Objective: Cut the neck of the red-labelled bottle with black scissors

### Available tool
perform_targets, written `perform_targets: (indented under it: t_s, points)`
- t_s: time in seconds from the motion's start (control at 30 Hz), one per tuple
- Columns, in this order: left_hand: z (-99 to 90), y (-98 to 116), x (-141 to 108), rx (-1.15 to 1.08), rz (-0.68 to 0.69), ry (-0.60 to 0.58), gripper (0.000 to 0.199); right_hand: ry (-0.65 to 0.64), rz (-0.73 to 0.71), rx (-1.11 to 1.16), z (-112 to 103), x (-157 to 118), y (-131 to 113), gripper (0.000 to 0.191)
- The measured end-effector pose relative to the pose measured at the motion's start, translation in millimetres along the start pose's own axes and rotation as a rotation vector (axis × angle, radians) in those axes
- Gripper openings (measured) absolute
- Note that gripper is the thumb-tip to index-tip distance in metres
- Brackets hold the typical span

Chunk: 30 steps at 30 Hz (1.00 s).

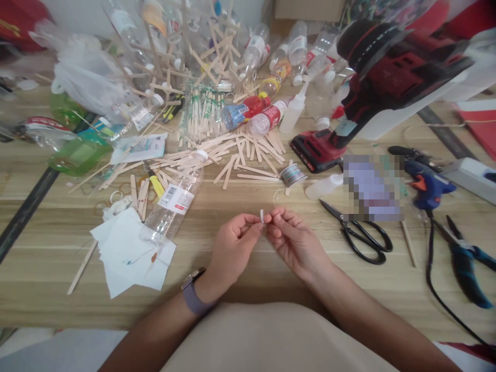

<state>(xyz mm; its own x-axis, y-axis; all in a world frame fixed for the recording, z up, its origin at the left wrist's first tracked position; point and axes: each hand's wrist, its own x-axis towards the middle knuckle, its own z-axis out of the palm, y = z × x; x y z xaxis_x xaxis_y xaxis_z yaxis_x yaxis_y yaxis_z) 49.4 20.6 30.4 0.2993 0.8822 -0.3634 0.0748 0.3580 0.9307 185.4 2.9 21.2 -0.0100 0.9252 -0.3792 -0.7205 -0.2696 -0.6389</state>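
Observation:
My left hand [237, 248] pinches a small white strip [262, 216], perhaps a ring, between thumb and forefinger. Close beside it, my right hand [298, 240] is closed, its fingertips pressed together almost against that white piece. A thin pale thread [274, 196] curves from a small spool [293, 175] down to the right fingertips, which seem to grip it; its end is too small to make out. Both hands hover above the wooden table near its front edge. To their right lie black-handled scissors [366, 235] with the blades pointing up and left.
A clear bottle [174, 201] lies on white paper sheets [116, 248] at left. Loose wooden sticks [251, 150] spread behind, with several plastic bottles beyond. A red-black drill [372, 77] stands at right, near a blue glue gun [428, 181], pliers [465, 263] and a blurred rectangle [372, 188].

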Motion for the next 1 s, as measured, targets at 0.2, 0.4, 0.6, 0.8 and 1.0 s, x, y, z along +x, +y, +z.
perform_targets:
  t_s: [0.2, 0.4, 0.6, 0.8, 1.0]
  points:
    - [-4.3, 8, -2, 0.231, 0.085, -0.065, 0.022, -0.021, -0.098, -0.138, 0, -5, -3, 0.022]
    - [-6.0, 10, -2, 0.295, 0.090, -0.071, 0.024, -0.014, -0.162, -0.293, 1, -6, -8, 0.025]
    - [-7.0, 6, -4, 0.397, 0.185, -0.016, 0.019, 0.084, -0.421, -0.673, 0, -10, -15, 0.012]
    - [-8.8, 3, -7, 0.620, 0.366, 0.042, 0.023, 0.068, -0.763, -1.221, -2, -16, -18, 0.014]
    - [-10.4, 8, -8, 0.644, 0.376, 0.094, 0.017, -0.114, -1.015, -1.550, -9, -13, -15, 0.021]
